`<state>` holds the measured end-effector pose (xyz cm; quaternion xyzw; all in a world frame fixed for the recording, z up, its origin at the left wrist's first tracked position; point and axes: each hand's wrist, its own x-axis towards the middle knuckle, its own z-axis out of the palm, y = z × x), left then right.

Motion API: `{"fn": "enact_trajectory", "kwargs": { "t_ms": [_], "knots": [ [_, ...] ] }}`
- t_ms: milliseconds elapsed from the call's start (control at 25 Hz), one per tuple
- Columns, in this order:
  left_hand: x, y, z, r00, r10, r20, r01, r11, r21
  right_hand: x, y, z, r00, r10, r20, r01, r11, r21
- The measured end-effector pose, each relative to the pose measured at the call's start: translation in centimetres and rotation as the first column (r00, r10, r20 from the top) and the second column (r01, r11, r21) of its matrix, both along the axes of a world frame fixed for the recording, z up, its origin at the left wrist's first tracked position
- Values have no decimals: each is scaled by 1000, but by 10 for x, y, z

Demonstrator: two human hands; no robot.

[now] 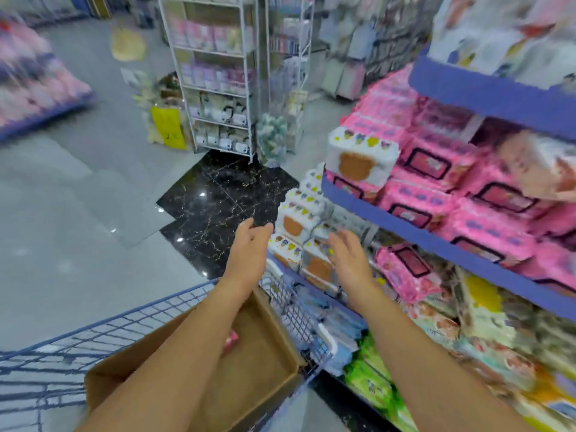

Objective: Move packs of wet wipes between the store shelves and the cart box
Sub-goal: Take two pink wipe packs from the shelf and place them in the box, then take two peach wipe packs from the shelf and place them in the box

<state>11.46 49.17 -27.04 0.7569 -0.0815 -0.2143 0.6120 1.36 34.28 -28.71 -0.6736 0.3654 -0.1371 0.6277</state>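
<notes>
While left hand (249,247) and right hand (347,257) hover, plump white packs (294,218) stack.

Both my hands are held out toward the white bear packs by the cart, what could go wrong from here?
1. The white bear packs are piled several high; with your left hand and right hand both open and empty, pulling one may topple its neighbours onto the dark floor.
2. The cardboard box sits inside the wire cart, so a carried pack could catch on its rim.
</notes>
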Motion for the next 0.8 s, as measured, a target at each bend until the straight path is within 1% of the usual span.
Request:
{"fn": "enact_trajectory", "kwargs": {
  "t_ms": [80, 160, 280, 480, 640, 720, 800],
  "knots": [
    [-13, -52, 38, 996, -73, 58, 76, 996, -56, -22, -47, 37, 995, -52, 82, 57, 997, -55],
    [-17, -93, 64, 992, -97, 86, 106, 988, -112, -31, -81, 63, 986, -94, 134, 108, 989, -98],
    [-40, -169, 104, 974, -160, 163, 184, 973, -142, -62, -142, 105, 954, -164, 253, 206, 967, -152],
    [-56, -276, 181, 919, -249, 306, 313, 932, -183, -99, -230, 188, 929, -184, 321, 273, 926, -259],
    [-43, -343, 256, 859, -268, 436, 377, 907, -187, -106, -292, 253, 906, -189, 380, 329, 878, -349],
    [-20, -369, 279, 844, -280, 457, 396, 900, -181, -100, -317, 279, 906, -200, 374, 356, 836, -416],
    [8, -389, 293, 861, -261, 436, 379, 902, -208, -87, -338, 295, 908, -198, 370, 364, 809, -462]
  ]
}}
